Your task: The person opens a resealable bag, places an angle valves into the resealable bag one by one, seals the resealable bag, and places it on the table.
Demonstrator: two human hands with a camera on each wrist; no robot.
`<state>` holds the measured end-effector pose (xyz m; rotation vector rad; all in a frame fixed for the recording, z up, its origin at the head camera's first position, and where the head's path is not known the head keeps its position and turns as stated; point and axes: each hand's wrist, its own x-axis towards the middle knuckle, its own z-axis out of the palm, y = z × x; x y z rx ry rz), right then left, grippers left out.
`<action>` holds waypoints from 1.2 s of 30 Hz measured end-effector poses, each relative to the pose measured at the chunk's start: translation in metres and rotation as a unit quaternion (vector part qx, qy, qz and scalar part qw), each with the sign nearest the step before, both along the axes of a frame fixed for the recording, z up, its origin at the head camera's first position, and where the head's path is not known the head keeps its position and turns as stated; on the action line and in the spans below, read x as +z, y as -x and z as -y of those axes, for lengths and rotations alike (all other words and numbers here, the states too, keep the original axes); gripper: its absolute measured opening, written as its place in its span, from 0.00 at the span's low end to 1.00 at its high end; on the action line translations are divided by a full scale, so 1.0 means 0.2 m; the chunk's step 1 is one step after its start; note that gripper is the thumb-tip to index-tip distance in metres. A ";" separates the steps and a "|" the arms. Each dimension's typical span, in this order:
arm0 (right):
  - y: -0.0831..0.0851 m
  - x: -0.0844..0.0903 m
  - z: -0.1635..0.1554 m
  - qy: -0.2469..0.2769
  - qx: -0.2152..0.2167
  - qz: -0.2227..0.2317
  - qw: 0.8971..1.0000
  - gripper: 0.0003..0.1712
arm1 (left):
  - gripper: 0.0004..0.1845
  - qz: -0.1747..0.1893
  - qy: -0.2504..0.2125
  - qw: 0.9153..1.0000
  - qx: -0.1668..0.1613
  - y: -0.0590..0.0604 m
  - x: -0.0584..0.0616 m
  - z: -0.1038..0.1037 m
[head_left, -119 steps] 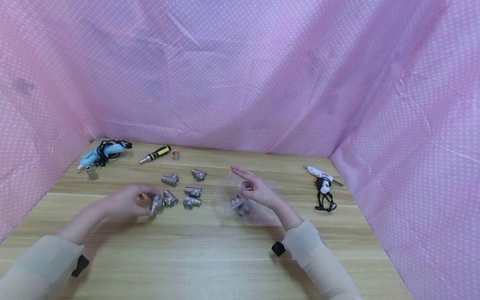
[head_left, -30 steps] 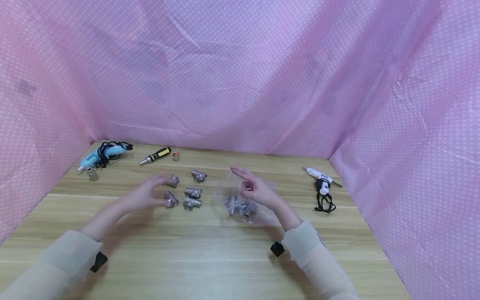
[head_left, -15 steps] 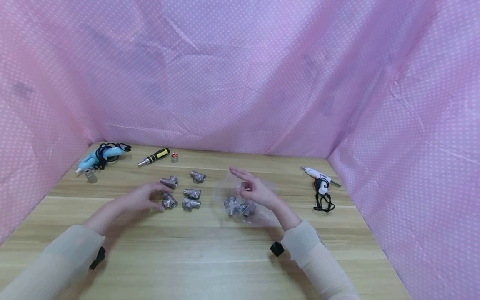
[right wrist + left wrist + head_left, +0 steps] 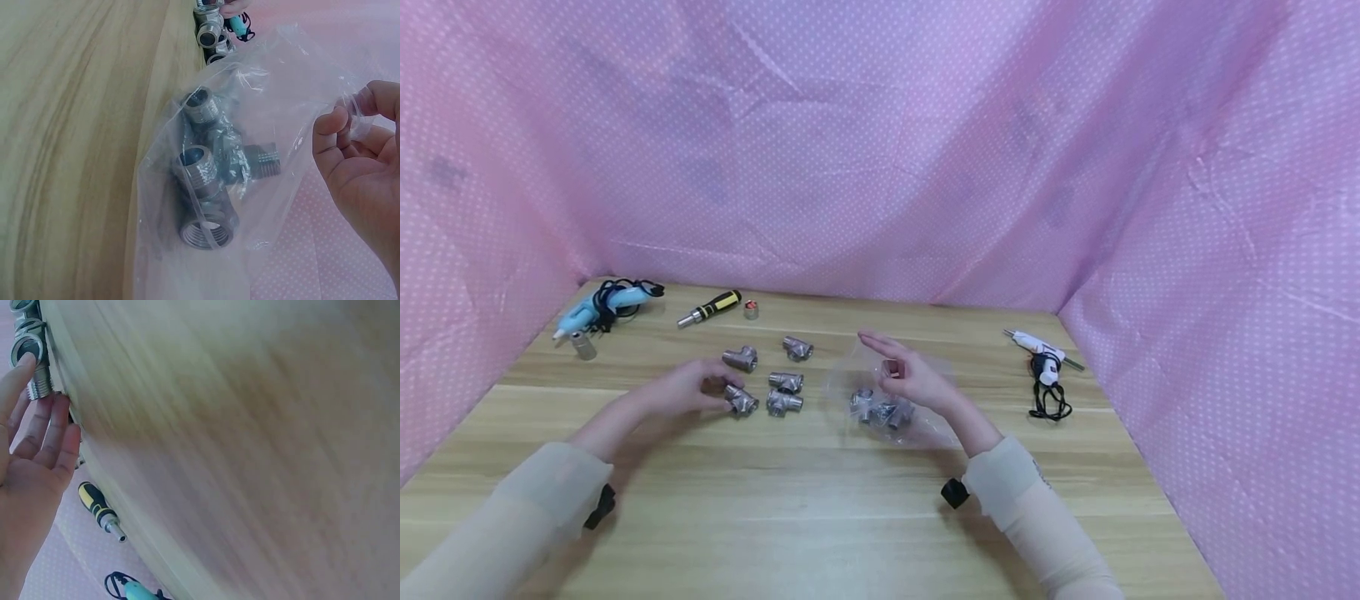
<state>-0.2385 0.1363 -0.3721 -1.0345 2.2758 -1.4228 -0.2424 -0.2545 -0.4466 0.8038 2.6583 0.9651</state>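
Since a second ago the left hand has drawn back, fingers touching the nearest threaded steel tee fitting, left of the clear plastic bag in the head view. Left wrist: straight fingertips touch its ribbed end. Right wrist: the right hand pinches the crinkled bag's rim, mouth held open over fittings inside.

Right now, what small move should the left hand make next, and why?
Probably curl round the nearest loose tee fitting and lift it. The left hand touches it with straight fingers, while the right hand pinches the plastic bag open, with fittings already inside.
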 end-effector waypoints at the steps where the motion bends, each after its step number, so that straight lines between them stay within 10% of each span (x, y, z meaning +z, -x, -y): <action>1: 0.00 0.00 0.00 0.000 0.000 0.000 1.000 0.39 | 0.20 0.001 -0.002 1.000 0.003 0.00 0.00 0.00; 23: 0.01 0.00 0.02 0.015 0.005 0.021 1.000 0.39 | 0.20 -0.104 -0.102 0.985 0.089 -0.07 0.23 -0.28; 36: 0.00 0.02 0.02 0.013 0.004 0.017 1.000 0.39 | 0.19 -0.036 -0.232 0.963 0.130 -0.13 0.21 -0.68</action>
